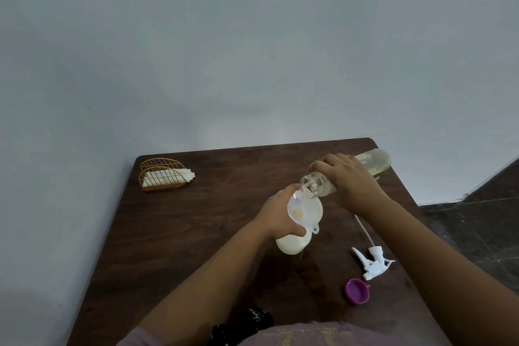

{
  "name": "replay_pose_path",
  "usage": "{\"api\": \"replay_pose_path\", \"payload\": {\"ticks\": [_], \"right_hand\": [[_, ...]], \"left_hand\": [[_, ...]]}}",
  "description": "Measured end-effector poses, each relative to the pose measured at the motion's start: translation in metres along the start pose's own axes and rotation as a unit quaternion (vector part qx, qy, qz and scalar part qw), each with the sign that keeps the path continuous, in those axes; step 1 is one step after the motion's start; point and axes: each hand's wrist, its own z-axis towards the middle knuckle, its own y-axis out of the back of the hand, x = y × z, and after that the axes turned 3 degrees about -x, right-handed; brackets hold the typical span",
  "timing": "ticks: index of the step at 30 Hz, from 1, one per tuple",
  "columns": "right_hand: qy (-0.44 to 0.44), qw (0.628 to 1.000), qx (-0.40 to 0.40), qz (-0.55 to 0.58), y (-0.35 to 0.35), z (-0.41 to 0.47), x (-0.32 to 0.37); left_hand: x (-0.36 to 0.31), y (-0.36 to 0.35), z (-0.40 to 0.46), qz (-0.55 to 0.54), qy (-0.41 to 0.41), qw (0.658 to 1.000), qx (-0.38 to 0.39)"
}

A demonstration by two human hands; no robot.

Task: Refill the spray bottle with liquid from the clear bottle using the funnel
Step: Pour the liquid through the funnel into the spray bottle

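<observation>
Spray bottle point(292, 243) under funnel point(304, 209), tilted clear bottle point(348, 174) above.

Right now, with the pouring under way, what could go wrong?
The clear bottle, tilted by the right hand, has its mouth at the funnel's far edge, so liquid may run over the rim onto the table. The white spray bottle is steadied only by the left hand round its neck; a nudge might tip it. The funnel could overflow if poured too fast.
</observation>
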Motion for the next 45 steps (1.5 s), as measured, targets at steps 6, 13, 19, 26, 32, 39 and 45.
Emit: {"api": "replay_pose_path", "payload": {"ticks": [6,13,19,26,32,39,45], "right_hand": [[0.0,1.0,0.002,0.001,-0.0002,-0.0008,0.0001],[-0.003,1.0,0.006,0.001,0.0021,-0.0006,0.0008],[-0.003,1.0,0.013,-0.011,0.003,0.0001,0.0018],[-0.001,1.0,0.003,-0.005,0.0012,0.0006,0.0015],[0.001,1.0,0.005,-0.002,-0.0005,0.0013,0.002],[-0.002,1.0,0.011,-0.011,-0.0007,0.0022,0.0016],[-0.001,1.0,0.013,-0.01,-0.0017,0.0014,0.0021]], "left_hand": [[-0.0003,-0.0007,0.0004,0.002,0.007,1.0,0.007],[0.0,-0.0008,0.0002,0.0,0.009,1.0,0.005],[-0.0016,0.0009,-0.0012,-0.002,0.003,1.0,0.004],[-0.0031,0.0008,-0.0022,0.0,0.001,1.0,0.001],[-0.0038,0.0017,-0.0028,-0.001,-0.001,1.0,0.002],[-0.0043,0.002,-0.0023,0.0,0.004,1.0,0.005],[-0.0041,0.0006,-0.0024,-0.002,0.005,1.0,0.003]]}}
